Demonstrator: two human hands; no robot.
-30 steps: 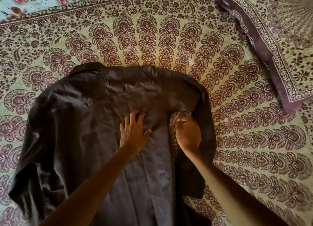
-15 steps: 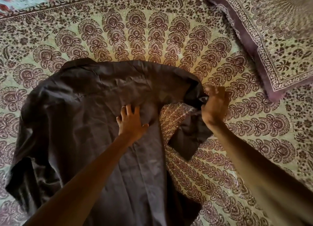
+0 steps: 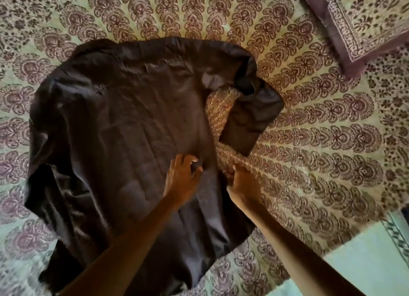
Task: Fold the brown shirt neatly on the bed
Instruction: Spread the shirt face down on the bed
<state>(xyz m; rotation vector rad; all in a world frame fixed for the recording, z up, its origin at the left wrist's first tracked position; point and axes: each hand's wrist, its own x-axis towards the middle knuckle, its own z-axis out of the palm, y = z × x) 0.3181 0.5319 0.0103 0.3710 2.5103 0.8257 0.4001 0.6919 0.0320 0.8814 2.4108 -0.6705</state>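
The brown shirt [image 3: 124, 127] lies spread on the patterned bedsheet [image 3: 309, 140], collar end away from me. Its right sleeve [image 3: 250, 118] lies bent outward to the right, apart from the body. My left hand [image 3: 182, 178] presses down on the shirt's body near its right side, fingers apart. My right hand [image 3: 242, 186] is at the shirt's right side edge, fingers curled onto the fabric there; the fingertips are partly hidden. The left sleeve [image 3: 53, 198] is bunched at the lower left.
A pillow [image 3: 363, 18] in a matching print lies at the upper right. The bed's edge and a pale floor [image 3: 365, 258] show at the lower right. Bare sheet surrounds the shirt above and to the right.
My right hand let go of the right sleeve and came down to the shirt's side edge. The sleeve now lies out to the right. My left hand slid lower on the shirt.
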